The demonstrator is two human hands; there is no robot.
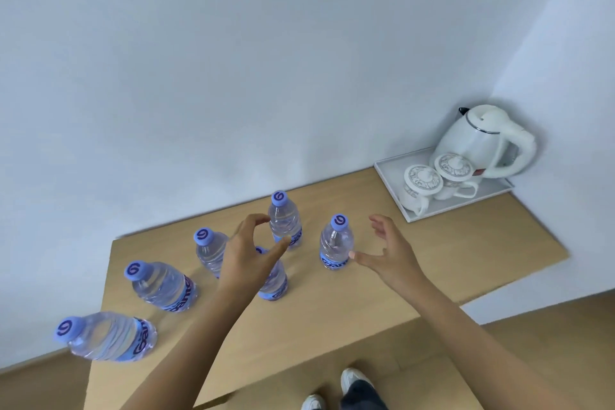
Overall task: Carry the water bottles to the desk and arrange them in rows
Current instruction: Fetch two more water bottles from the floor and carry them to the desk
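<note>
Head view is showing both hands spread wide and gripping nothing: the left hand (248,251) is curling over one water bottle (273,280), the right hand (386,251) is hovering just beside another bottle (335,245). Six bottles are standing on the tan worktop (382,283), so arranging seems to be under way; closing on these two and lining them up looks next. Beyond the right hand, a tray (446,206) is sitting in the white-walled corner.

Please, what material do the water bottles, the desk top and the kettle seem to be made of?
Water bottles: clear thin plastic, ribbed and see-through, with matte purple plastic caps. Desk: light wood or wood-look laminate, smooth and matte; which one is unclear. Kettle: glossy white, probably plastic, with a shiny metal-looking rim.
</note>
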